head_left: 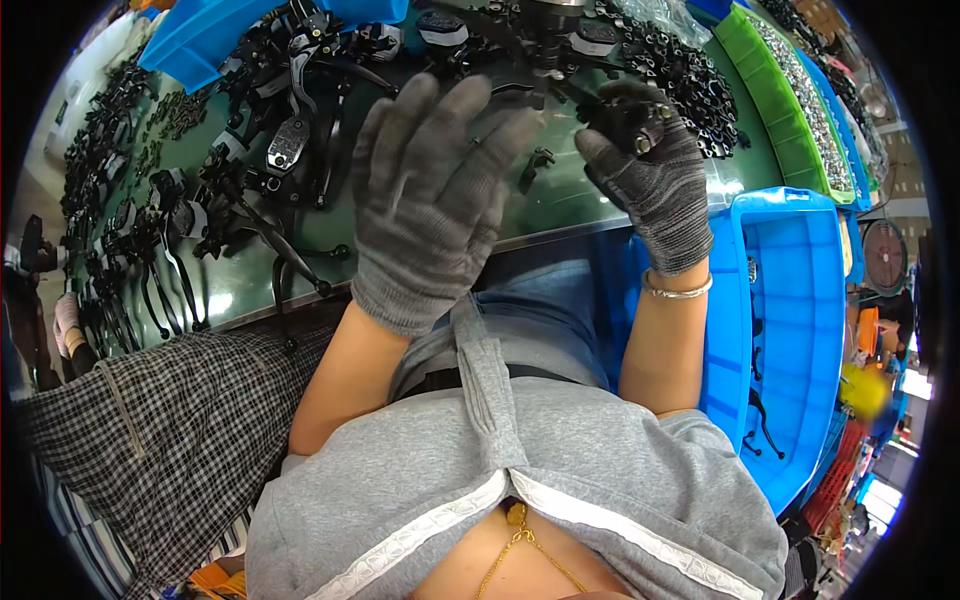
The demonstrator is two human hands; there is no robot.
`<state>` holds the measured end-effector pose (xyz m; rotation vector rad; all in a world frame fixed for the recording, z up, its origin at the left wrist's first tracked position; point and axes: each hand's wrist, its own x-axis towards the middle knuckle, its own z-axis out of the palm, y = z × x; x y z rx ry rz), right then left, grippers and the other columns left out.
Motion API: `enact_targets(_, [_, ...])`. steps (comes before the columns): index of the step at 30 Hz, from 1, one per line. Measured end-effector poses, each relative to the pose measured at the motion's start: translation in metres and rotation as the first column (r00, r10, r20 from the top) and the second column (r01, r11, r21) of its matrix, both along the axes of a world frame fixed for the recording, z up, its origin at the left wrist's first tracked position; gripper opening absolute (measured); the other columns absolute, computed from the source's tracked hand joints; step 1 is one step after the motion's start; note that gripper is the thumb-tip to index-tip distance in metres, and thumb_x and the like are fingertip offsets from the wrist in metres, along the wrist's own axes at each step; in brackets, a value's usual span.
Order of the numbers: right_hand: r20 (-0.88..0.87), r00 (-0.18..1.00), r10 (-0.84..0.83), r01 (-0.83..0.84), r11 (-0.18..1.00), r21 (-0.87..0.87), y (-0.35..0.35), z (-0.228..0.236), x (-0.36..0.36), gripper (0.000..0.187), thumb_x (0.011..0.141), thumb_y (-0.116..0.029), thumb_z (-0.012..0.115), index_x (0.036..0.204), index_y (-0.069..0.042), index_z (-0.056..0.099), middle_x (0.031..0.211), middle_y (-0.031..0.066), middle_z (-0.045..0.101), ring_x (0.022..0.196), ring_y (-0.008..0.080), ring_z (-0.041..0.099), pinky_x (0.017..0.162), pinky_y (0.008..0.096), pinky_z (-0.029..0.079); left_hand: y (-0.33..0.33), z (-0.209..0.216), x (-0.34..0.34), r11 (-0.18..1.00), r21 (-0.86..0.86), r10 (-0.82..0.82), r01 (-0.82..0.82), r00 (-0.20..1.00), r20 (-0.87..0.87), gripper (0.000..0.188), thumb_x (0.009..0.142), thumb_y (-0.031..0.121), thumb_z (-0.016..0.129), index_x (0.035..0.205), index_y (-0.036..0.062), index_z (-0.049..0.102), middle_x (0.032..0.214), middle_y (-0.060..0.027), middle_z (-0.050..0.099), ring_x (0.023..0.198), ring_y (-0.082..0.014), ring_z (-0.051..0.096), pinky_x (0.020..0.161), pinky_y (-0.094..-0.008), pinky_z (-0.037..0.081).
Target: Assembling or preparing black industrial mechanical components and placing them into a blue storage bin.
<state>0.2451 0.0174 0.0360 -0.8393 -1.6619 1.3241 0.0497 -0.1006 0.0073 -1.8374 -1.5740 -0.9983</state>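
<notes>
My left hand (430, 205), in a grey knit glove, is raised over the near edge of the green table (330, 230). Its fingers are stretched out, slightly blurred, with nothing in them. My right hand (660, 180), gloved alike, curls around a black metal fitting (640, 130) with two bolt heads showing; the glove hides part of it. Between the hands, a small black clamp (537, 170) lies on the table. Left of my left hand lie several black-and-silver brake lever assemblies (290, 145), some with long curved levers.
A heap of small black clamps (690, 95) covers the far right. Beside it stands a green bin (785, 100) of small metal parts. A blue crate (790, 340) holding some levers is by my right arm. Another blue bin (205, 45) sits far left. A person's checked sleeve (190, 440) is at left.
</notes>
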Motion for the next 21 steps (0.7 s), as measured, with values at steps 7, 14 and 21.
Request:
enact_targets(7, [0.128, 0.909, 0.396, -0.402, 0.915, 0.024, 0.0, -0.001, -0.001, 0.058, 0.076, -0.016, 0.092, 0.126, -0.006, 0.065, 0.113, 0.0075, 0.071, 0.102, 0.0165, 0.068, 0.092, 0.0313, 0.058, 0.008, 0.029, 0.004, 0.925, -0.339, 0.131, -0.172, 0.981, -0.141, 0.06, 0.084, 0.028, 0.074, 0.142, 0.0265, 0.058, 0.129, -0.0059, 0.067, 0.128, -0.0273, 0.058, 0.115, -0.05, 0.039])
enact_targets(14, [-0.065, 0.915, 0.398, -0.384, 0.909, 0.161, 0.073, -0.026, -0.008, 0.055, 0.097, -0.032, 0.071, 0.141, -0.002, 0.056, 0.123, 0.0143, 0.071, 0.119, 0.0247, 0.067, 0.103, 0.0356, 0.054, -0.026, 0.026, -0.012, 0.602, -0.763, 0.288, -0.235, 0.955, -0.067, 0.04, 0.096, 0.028, 0.069, 0.134, 0.0165, 0.064, 0.101, -0.0118, 0.075, 0.082, -0.0287, 0.072, 0.077, -0.0374, 0.058])
enact_targets(21, [0.554, 0.78, -0.291, -0.252, 0.664, 0.704, 0.137, -0.011, -0.09, 0.032, 0.096, -0.019, 0.07, 0.125, -0.008, 0.067, 0.114, 0.0071, 0.069, 0.105, 0.0237, 0.065, 0.094, 0.0376, 0.053, -0.048, 0.029, -0.008, 0.559, -0.691, 0.508, 0.458, 0.469, 0.722, 0.042, 0.099, 0.038, 0.064, 0.122, 0.0034, 0.066, 0.103, -0.0224, 0.071, 0.095, -0.0377, 0.07, 0.084, -0.0421, 0.056])
